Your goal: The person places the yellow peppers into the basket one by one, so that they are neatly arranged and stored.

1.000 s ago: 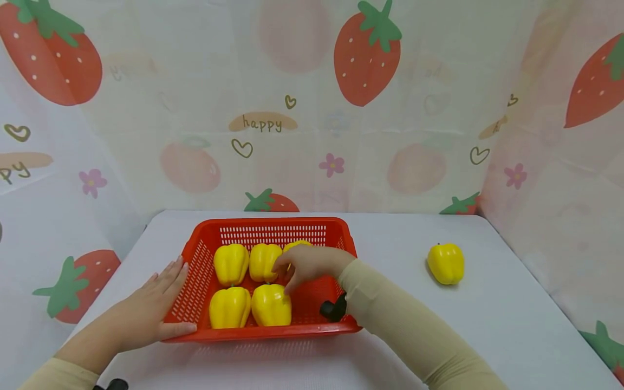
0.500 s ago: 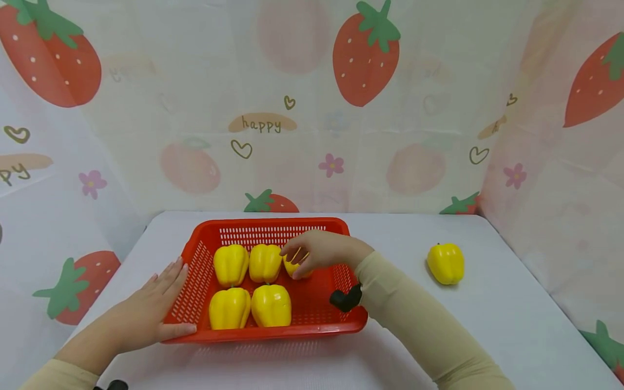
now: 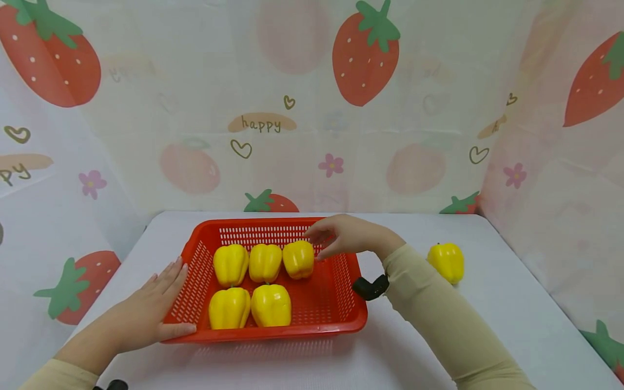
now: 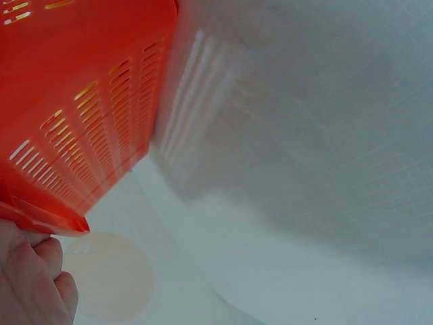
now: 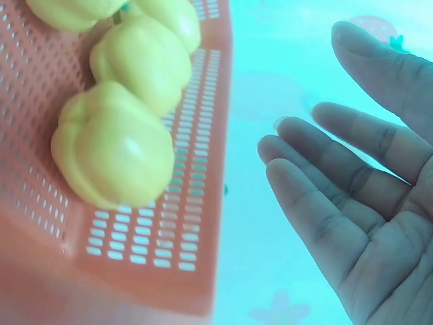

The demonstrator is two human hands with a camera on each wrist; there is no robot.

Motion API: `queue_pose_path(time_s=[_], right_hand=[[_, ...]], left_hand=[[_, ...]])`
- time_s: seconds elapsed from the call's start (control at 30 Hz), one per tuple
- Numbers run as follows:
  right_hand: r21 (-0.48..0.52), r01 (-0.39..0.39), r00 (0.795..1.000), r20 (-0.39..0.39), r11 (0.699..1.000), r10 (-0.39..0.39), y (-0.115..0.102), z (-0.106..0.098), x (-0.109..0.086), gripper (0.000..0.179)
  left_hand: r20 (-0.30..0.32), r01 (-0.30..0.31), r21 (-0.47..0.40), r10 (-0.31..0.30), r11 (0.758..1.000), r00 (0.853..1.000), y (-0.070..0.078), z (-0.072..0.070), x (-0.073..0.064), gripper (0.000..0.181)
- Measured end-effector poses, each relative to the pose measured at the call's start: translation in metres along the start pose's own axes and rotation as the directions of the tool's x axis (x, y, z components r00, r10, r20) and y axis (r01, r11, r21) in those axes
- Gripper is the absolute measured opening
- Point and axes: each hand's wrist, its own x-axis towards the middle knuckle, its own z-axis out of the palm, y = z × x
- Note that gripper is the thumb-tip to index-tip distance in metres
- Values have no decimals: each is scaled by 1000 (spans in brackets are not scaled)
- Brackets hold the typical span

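Note:
Yellow bell peppers stand in a red plastic basket (image 3: 263, 335), three along the back and two in front. My left hand (image 3: 151, 309) rests along the basket's left rim, fingers straight and thumb at the front corner; the left wrist view shows only part of this hand (image 4: 34, 277) against the rim. Over the back right part of the basket is my right hand (image 3: 343, 235), holding nothing. Just left of its fingertips stands the back right bell pepper (image 3: 298, 260), apart from them. In the right wrist view the right hand (image 5: 365, 196) has its fingers spread.
Another yellow bell pepper (image 3: 446, 264) stands on the white table (image 3: 492, 325) right of the basket, partly behind the right sleeve (image 3: 448, 314). A strawberry-patterned curtain (image 3: 312, 162) encloses the table at the back and sides.
My right hand has drawn away from the peppers, moving up and to the right, and the back right pepper now shows fully. The left hand and the peppers keep their places.

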Motion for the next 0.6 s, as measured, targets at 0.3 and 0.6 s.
queue_pose_path(time_s=[0.3, 0.6], right_hand=[[30, 4, 998, -58, 1000, -2, 13, -16, -22, 45], [106, -1, 993, -118, 994, 13, 36, -29, -47, 43]], left_hand=[[6, 5, 0, -5, 1000, 1000, 0, 0, 0, 114], [6, 0, -3, 0, 1000, 1000, 1, -1, -1, 114]])
